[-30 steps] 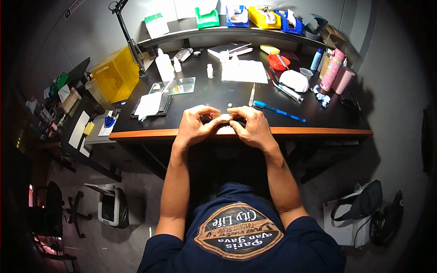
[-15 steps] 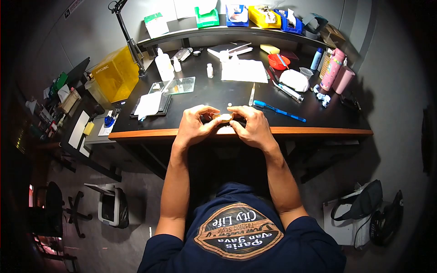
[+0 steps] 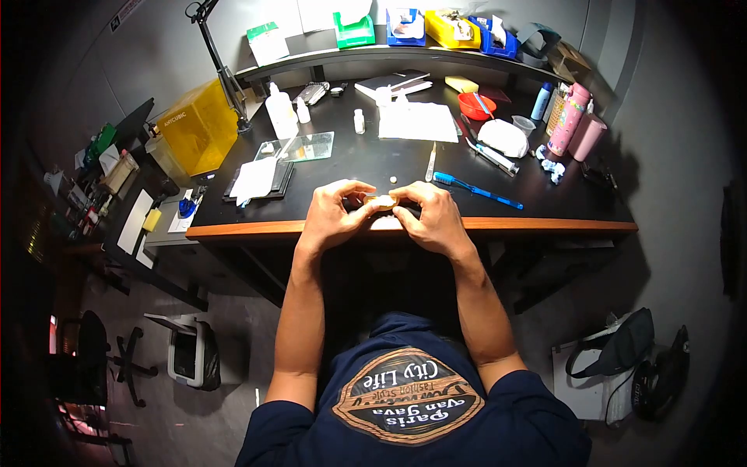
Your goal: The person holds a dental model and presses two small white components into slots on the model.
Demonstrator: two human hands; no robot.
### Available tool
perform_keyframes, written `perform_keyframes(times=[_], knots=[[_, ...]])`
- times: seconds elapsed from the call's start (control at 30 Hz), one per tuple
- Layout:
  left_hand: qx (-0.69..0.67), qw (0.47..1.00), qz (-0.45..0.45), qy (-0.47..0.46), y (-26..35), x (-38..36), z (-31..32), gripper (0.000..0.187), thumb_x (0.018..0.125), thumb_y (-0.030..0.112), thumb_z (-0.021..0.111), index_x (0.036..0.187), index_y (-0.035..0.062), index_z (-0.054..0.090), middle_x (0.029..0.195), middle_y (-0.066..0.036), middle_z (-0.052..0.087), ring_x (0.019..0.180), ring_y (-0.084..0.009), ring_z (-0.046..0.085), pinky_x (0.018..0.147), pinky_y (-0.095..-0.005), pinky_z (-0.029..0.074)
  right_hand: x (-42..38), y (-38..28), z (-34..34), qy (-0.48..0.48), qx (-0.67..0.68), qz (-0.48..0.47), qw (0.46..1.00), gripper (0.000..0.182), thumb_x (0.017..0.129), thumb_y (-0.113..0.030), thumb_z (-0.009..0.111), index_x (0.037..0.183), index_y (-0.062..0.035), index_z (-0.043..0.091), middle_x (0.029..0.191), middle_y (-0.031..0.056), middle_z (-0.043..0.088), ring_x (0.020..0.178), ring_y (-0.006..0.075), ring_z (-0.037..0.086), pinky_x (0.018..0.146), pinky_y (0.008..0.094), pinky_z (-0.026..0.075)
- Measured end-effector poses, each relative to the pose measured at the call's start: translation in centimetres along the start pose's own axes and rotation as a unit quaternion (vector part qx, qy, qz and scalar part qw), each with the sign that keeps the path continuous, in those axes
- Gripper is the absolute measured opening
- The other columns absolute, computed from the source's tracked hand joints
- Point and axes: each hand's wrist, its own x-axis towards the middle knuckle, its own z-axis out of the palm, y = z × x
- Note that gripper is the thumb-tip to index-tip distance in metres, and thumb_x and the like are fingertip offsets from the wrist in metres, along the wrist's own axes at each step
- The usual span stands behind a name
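Between the fingertips and thumbs of both hands is a small cream-and-amber piece (image 3: 381, 201), held just above the desk's front edge; its exact kind is too small to tell. My left hand (image 3: 333, 216) pinches it from the left side, fingers curled. From the right, my right hand (image 3: 433, 218) grips it with thumb and index finger. A tiny whitish round bit (image 3: 393, 180) lies on the desk just beyond the fingers. Past my right hand are a blue brush (image 3: 476, 190) and a slim metal tool (image 3: 431, 162).
The black desk (image 3: 354, 167) has a wooden front edge. On it are a glass plate (image 3: 315, 145), a white bottle (image 3: 281, 113), a small vial (image 3: 359, 121), white paper (image 3: 418, 122), a red bowl (image 3: 475, 107) and a pink flask (image 3: 569, 119). Colored bins (image 3: 451, 29) line the shelf.
Both hands stay in nearly the same place around the small piece, which seems slightly turned. Nothing else has visibly moved.
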Motion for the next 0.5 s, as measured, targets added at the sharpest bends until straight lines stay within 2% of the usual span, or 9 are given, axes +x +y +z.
perform_keyframes(times=[0.23, 0.5], knots=[[-0.011, 1.0, 0.0, -0.004, -0.39, -0.02, 0.08, 0.025, 0.09, 0.018, 0.092, 0.106, 0.0008, 0.084, 0.094, -0.008, 0.081, 0.079, -0.0105, 0.074, 0.073, -0.0288, 0.06, 0.06, -0.53, -0.1, 0.004, 0.02, 0.021, 1.0, 0.025, 0.09, -0.013, 0.081, 0.113, -0.0024, 0.08, 0.105, 0.0167, 0.079, 0.099, 0.0345, 0.077, 0.089, 0.0421, 0.06], [0.009, 1.0, 0.008, 0.003, -0.4, 0.02, 0.03, 0.032, 0.09, 0.02, 0.092, 0.115, 0.0014, 0.082, 0.092, -0.009, 0.081, 0.078, -0.0108, 0.073, 0.073, -0.0289, 0.059, 0.04, -0.22, -0.08, -0.003, 0.006, 0.005, 1.0, 0.024, 0.09, -0.013, 0.081, 0.112, -0.0021, 0.08, 0.104, 0.0165, 0.079, 0.099, 0.0345, 0.077, 0.089, 0.042, 0.06]])
